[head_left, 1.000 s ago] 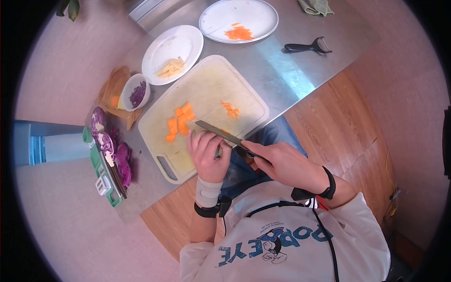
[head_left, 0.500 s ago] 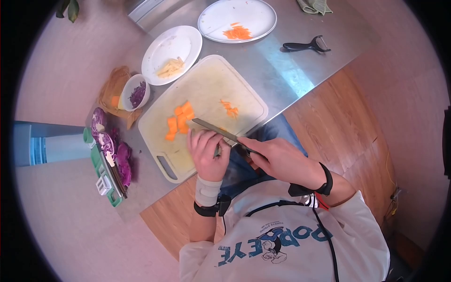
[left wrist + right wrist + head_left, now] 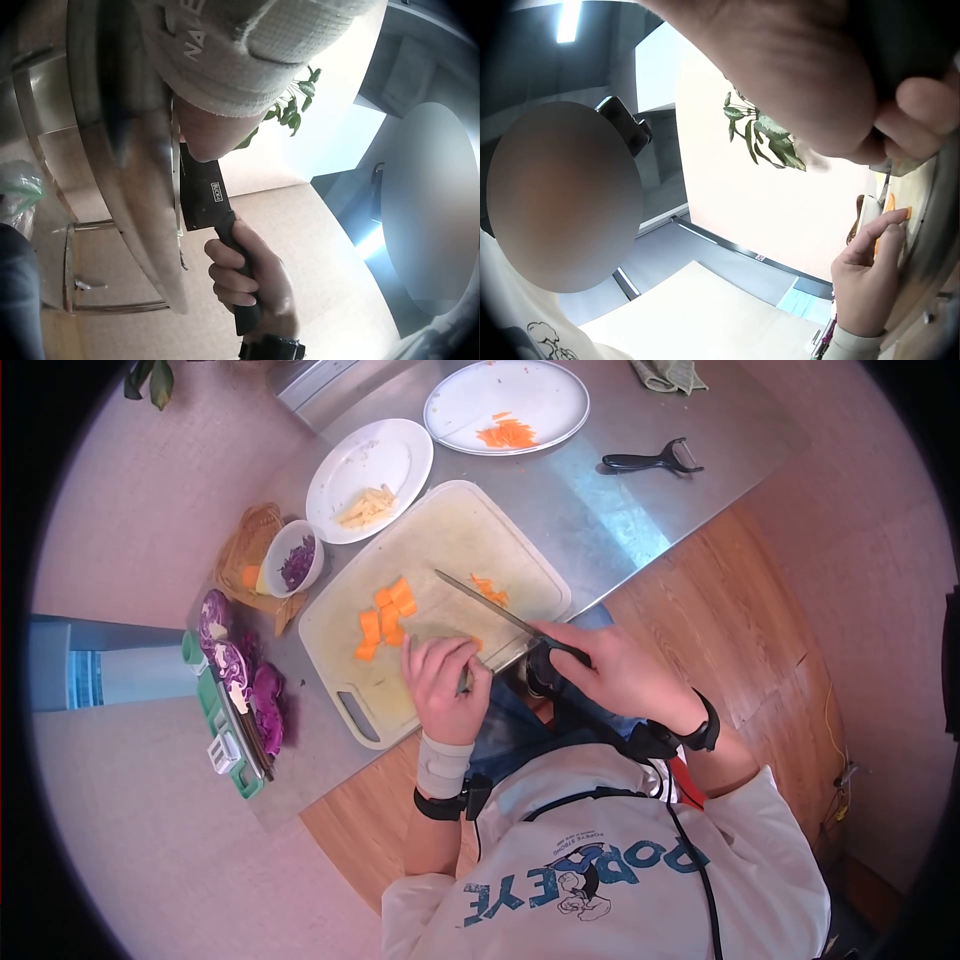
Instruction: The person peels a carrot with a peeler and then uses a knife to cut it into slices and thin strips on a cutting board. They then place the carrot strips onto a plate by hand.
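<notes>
My right hand (image 3: 622,672) grips the handle of a black cleaver (image 3: 486,601), its blade seen nearly edge-on in the head view and broadside in the left wrist view. The blade slants over the white cutting board (image 3: 440,540), just right of my left hand (image 3: 443,688). The left hand's bent fingers hold a carrot piece (image 3: 909,214) at the board's near edge; most of that piece is hidden under the hand. Several carrot chunks (image 3: 386,618) lie left of the blade. A little heap of carrot strips (image 3: 488,591) sits beyond the blade, to its right.
Behind the board stand a plate of pale strips (image 3: 340,470) and an oval plate of carrot shreds (image 3: 460,410). A bowl of shredded purple cabbage (image 3: 312,572) and a basket (image 3: 237,555) are at left, near cut cabbage (image 3: 268,705). A peeler (image 3: 640,462) lies at right.
The right hand and cleaver have shifted to the right, opening a gap between blade and left fingers. The blade looks more upright. The left hand stays on the carrot piece.
</notes>
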`<state>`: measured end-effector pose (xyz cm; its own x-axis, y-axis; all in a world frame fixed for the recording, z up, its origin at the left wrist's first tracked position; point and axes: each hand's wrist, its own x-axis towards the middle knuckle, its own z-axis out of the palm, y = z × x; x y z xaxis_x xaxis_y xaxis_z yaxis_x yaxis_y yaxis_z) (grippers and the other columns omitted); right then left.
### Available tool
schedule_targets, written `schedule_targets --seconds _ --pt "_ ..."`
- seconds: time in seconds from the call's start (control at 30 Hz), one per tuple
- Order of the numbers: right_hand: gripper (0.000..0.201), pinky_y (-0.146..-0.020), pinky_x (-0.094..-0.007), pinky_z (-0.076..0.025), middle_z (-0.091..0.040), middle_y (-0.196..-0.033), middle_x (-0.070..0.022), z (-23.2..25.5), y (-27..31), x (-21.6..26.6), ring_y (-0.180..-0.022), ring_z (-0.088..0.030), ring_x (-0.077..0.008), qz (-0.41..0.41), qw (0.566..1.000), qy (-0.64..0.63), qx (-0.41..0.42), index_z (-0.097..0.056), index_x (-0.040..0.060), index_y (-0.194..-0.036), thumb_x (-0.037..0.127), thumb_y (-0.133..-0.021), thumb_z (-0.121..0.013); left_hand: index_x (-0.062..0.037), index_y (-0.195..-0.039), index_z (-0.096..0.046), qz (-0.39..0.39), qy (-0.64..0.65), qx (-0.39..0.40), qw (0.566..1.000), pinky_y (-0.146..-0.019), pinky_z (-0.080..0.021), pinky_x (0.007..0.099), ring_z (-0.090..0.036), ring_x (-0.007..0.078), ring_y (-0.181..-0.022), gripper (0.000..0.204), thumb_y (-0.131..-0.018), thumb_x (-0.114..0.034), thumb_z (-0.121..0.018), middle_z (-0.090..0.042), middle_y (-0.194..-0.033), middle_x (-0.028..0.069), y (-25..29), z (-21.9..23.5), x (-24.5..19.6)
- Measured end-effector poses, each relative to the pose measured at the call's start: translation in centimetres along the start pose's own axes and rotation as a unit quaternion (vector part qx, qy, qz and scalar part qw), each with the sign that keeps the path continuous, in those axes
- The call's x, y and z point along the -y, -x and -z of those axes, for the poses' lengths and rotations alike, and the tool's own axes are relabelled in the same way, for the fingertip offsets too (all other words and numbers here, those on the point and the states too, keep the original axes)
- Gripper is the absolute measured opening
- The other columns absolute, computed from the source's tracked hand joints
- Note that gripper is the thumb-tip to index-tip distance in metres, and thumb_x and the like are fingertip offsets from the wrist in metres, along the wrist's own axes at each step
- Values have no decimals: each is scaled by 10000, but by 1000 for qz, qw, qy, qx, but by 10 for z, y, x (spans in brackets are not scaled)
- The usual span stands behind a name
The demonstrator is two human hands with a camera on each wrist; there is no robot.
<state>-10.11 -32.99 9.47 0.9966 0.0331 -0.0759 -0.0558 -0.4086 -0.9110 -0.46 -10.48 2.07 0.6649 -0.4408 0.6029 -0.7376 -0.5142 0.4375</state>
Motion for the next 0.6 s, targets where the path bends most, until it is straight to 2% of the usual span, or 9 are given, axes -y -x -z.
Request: schedule_targets --seconds 0.13,0.23,0.43,0.5,0.53,0.6 --pt "413 -595 -322 -580 -697 -658 -117 2 2 1 -557 -721 -189 -20 999 -40 7 -583 -12 -1472 81 -1076 -510 -93 -982 -744 2 -1 0 1000 -1210 -357 545 -664 269 -1023 202 -809 10 -730 -728 -1024 27 0 0 -1" --pt "410 -597 -323 -581 -696 -657 -119 0 5 2 -563 -725 -189 -12 997 -70 -21 -585 -13 -1469 87 -1077 -515 -94 -988 -745 2 -3 2 1000 -1212 -356 546 -664 269 -1025 208 -808 9 -732 -729 -1032 26 0 0 -1" --pt "409 -617 -341 -580 -693 -655 -140 -3 10 6 -579 -728 -210 14 1000 5 -27 -596 -2 -1462 95 -1068 -549 -99 -992 -749 14 2 -2 1000 -1216 -356 543 -661 268 -1013 195 -815 -22 -776 -721 -1024 27 -1 1 -2" --pt "429 -641 -405 -568 -699 -701 -195 -5 11 6 -623 -722 -311 30 999 37 -22 -599 6 -1459 92 -1038 -583 -101 -989 -750 19 2 0 1000 -1217 -356 542 -660 266 -1010 196 -812 -27 -790 -718 -1015 26 -1 1 -2" --pt "429 -641 -405 -568 -699 -701 -195 -6 12 5 -623 -722 -311 30 999 37 -21 -599 6 -1459 92 -1038 -583 -103 -986 -752 23 3 3 1000 -1217 -355 540 -660 265 -1008 198 -809 -33 -804 -716 -1006 26 -1 1 -1" --pt "459 -667 -474 -542 -699 -773 -244 -7 13 4 -696 -692 -417 43 997 59 -14 -596 8 -1457 96 -1007 -618 -105 -982 -752 27 6 4 1000 -1218 -355 539 -660 263 -1008 200 -806 -27 -808 -719 -1002 24 -1 1 0"
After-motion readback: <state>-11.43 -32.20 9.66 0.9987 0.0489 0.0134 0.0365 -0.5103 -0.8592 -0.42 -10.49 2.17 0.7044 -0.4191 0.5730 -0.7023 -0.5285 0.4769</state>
